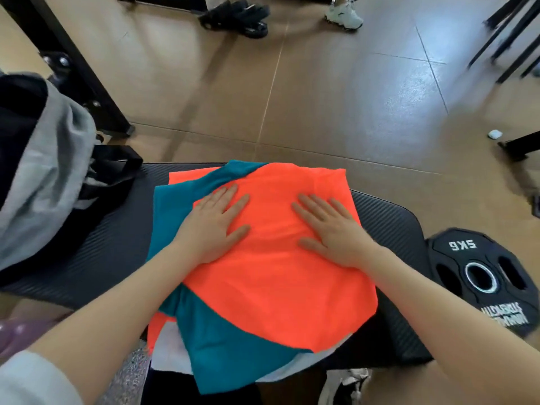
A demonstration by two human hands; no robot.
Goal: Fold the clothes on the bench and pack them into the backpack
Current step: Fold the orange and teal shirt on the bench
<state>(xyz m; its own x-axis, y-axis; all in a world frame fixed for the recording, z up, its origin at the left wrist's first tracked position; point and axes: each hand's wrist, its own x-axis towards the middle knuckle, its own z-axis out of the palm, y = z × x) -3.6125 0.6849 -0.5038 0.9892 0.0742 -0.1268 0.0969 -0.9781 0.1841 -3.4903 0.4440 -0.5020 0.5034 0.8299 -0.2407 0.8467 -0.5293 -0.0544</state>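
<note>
A folded bright orange garment lies on top of a pile on the black bench. Under it lie a teal garment and a white one. My left hand presses flat on the orange garment's left part, fingers straight and spread. On its right part my right hand lies flat in the same way. The grey and black backpack stands at the bench's left end, its top open.
A black 5 kg weight plate leans by the bench's right end. Black frame legs stand on the tiled floor behind the backpack. Farther back are dark shoes and a person's white sneaker.
</note>
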